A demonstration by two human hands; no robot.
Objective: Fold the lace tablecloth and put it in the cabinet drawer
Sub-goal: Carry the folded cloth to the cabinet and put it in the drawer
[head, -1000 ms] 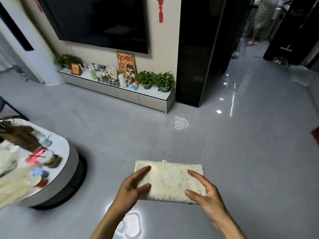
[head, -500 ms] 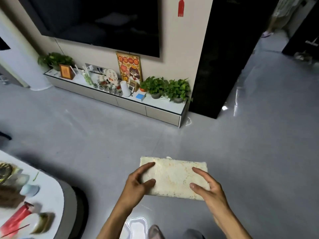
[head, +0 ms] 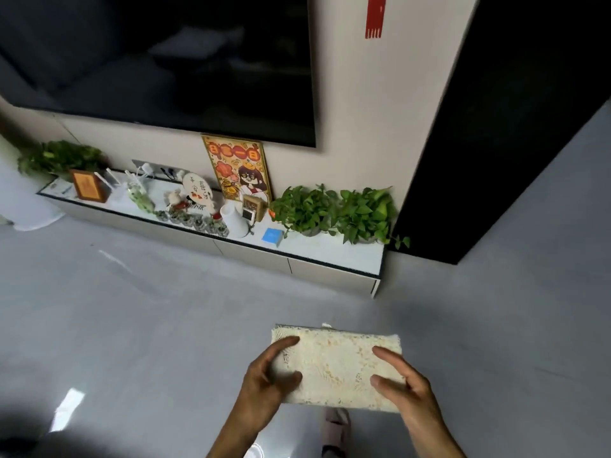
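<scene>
The cream lace tablecloth (head: 337,361) is folded into a flat rectangle and held level in front of me above the grey floor. My left hand (head: 264,388) grips its left edge, thumb and index finger lying on top. Holding the right edge is my right hand (head: 405,385), with thumb and a finger on top. Ahead stands the low white cabinet (head: 297,266) under the wall television, its drawer fronts closed.
The cabinet top carries potted plants (head: 334,209), a framed picture (head: 236,168), a white cup (head: 233,219) and several small ornaments. A black column (head: 496,127) rises to the right of it. My slippered foot (head: 335,424) shows below the cloth.
I have walked closer to the cabinet, which now fills more of the view. The round coffee table has dropped out on the left. Both hands hold the cloth as before.
</scene>
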